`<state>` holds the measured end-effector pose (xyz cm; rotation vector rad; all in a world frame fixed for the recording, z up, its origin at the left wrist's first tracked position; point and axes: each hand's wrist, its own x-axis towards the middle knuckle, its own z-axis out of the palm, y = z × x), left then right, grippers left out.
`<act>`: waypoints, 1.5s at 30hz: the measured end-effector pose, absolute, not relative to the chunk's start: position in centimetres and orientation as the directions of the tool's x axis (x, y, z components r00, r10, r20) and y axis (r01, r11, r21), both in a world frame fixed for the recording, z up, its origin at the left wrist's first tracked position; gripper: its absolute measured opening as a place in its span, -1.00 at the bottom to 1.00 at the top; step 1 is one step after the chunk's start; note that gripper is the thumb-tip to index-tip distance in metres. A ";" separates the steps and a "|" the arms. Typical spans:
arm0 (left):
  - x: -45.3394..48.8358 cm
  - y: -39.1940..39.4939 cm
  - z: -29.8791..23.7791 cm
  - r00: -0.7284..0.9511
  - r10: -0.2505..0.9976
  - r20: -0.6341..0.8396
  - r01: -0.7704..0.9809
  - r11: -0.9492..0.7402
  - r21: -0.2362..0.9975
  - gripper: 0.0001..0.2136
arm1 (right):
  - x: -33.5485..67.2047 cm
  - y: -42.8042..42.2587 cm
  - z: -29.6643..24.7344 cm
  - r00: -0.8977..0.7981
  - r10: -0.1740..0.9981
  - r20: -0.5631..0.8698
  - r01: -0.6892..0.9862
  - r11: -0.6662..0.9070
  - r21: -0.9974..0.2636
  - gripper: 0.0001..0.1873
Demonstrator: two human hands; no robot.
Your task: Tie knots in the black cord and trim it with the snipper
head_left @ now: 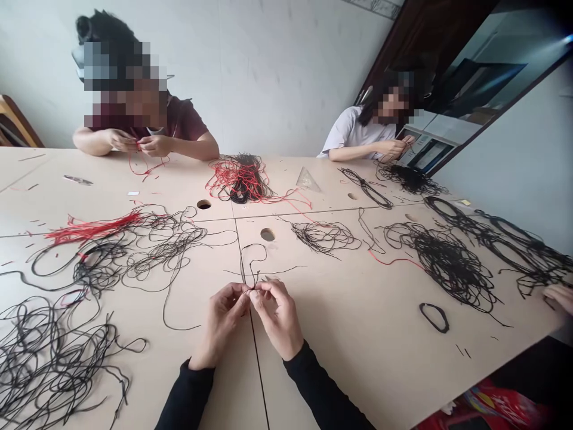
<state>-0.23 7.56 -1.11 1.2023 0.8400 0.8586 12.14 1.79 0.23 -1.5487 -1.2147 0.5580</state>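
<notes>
Two hands — left hand (pixel 221 322), right hand (pixel 278 316) — pinch black cord (pixel 242 269).

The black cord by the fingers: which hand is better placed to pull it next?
Probably the right hand: it sits almost under where the thin black cord rises from the pinch, while the left hand comes in from the side.
</notes>
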 end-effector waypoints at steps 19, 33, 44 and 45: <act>-0.7 7.3 -0.6 0.374 0.926 0.048 0.081 -0.085 0.993 -0.79 | 21.3 2.1 6.9 0.588 0.802 0.108 -0.262 0.314 -0.913 -0.74; -0.6 7.3 -0.6 0.329 0.944 0.000 -0.022 0.008 1.000 -0.77 | 21.4 0.9 10.7 0.357 0.934 -0.022 -0.181 0.046 -0.982 -0.66; -0.1 7.1 0.0 0.424 0.904 -0.049 -0.151 0.124 0.981 -0.72 | 15.3 1.1 2.6 0.012 0.974 -0.225 0.014 -0.226 -0.974 -0.62; -0.1 7.2 -0.1 0.402 0.914 -0.056 -0.162 0.131 0.978 -0.72 | 15.4 1.1 2.6 0.010 0.973 -0.230 0.039 -0.230 -0.972 -0.62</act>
